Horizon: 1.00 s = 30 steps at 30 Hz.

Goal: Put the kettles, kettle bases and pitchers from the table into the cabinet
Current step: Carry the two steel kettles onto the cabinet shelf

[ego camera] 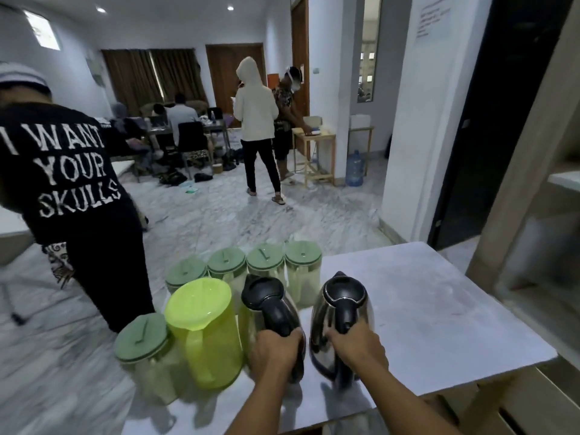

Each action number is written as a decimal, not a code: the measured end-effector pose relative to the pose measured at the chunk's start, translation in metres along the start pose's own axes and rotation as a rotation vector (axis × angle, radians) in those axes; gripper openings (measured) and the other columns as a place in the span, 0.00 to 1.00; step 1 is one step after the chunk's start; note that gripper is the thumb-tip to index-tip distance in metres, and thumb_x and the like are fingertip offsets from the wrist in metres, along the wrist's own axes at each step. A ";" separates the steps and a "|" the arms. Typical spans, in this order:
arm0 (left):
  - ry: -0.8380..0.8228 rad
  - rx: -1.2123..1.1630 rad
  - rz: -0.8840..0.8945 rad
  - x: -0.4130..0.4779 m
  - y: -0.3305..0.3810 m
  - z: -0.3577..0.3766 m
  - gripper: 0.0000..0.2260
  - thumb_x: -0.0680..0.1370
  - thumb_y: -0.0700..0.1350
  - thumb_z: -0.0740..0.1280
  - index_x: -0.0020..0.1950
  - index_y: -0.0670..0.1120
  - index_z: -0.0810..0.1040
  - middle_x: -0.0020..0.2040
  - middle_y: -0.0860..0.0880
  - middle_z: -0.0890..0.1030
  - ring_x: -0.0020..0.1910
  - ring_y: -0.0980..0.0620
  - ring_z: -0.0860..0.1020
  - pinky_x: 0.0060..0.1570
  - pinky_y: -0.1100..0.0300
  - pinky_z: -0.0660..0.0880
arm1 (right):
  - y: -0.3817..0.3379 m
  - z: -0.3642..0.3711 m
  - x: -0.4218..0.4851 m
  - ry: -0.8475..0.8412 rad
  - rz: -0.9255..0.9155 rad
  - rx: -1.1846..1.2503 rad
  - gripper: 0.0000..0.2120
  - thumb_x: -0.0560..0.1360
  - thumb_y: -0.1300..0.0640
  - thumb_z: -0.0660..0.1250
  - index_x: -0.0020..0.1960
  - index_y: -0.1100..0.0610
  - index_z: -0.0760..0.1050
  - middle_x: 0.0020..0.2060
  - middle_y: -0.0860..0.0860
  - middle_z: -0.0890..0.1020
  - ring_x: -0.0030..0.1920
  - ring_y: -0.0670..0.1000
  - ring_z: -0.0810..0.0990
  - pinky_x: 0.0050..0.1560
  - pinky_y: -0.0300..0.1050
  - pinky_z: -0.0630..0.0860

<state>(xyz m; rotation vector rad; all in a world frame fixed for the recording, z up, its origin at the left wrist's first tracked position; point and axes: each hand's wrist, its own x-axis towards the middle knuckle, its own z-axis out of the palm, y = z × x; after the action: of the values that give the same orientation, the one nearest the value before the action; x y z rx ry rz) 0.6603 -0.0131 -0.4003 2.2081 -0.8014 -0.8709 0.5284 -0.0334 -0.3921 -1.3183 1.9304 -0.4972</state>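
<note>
Two steel kettles with black lids and handles stand near the front of the white table [439, 309]. My left hand [276, 350] is closed around the handle of the left kettle [266, 296]. My right hand [357, 346] grips the handle of the right kettle [342, 299]. Left of them stands a lime-green pitcher [204, 328]. A clear pitcher with a green lid [144, 350] sits at the front left corner. Several more green-lidded pitchers [263, 265] line the table's far edge. No kettle base shows.
A cabinet with open shelves [539, 221] stands at the right, beside the table. A person in a black printed shirt [72, 183] stands close on the left. Two more people [260, 120] stand farther back on the marble floor. A white pillar [417, 120] rises behind the table.
</note>
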 end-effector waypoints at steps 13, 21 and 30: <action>-0.103 -0.111 0.269 -0.023 0.033 -0.023 0.14 0.73 0.50 0.65 0.45 0.40 0.81 0.42 0.42 0.83 0.38 0.43 0.79 0.34 0.58 0.70 | -0.007 -0.026 -0.028 0.345 0.210 0.434 0.14 0.72 0.56 0.68 0.56 0.61 0.77 0.45 0.58 0.80 0.45 0.61 0.77 0.49 0.49 0.77; -0.377 -0.243 0.693 -0.164 0.090 -0.056 0.11 0.70 0.48 0.66 0.36 0.41 0.79 0.35 0.43 0.82 0.36 0.42 0.78 0.35 0.58 0.70 | 0.019 -0.148 -0.168 0.887 0.161 0.468 0.09 0.70 0.56 0.68 0.48 0.57 0.82 0.47 0.60 0.85 0.48 0.64 0.81 0.46 0.47 0.76; -0.691 -0.415 0.944 -0.403 0.140 -0.005 0.17 0.67 0.55 0.66 0.40 0.42 0.81 0.40 0.44 0.83 0.42 0.42 0.81 0.49 0.54 0.79 | 0.138 -0.313 -0.343 1.416 0.272 0.447 0.13 0.69 0.53 0.69 0.51 0.57 0.82 0.47 0.58 0.85 0.50 0.63 0.83 0.52 0.51 0.79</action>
<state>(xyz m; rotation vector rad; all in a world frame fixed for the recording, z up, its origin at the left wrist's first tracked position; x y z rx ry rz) 0.3809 0.1896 -0.1499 0.9313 -1.6074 -1.1303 0.2766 0.3081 -0.1582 -0.2735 2.6874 -1.9247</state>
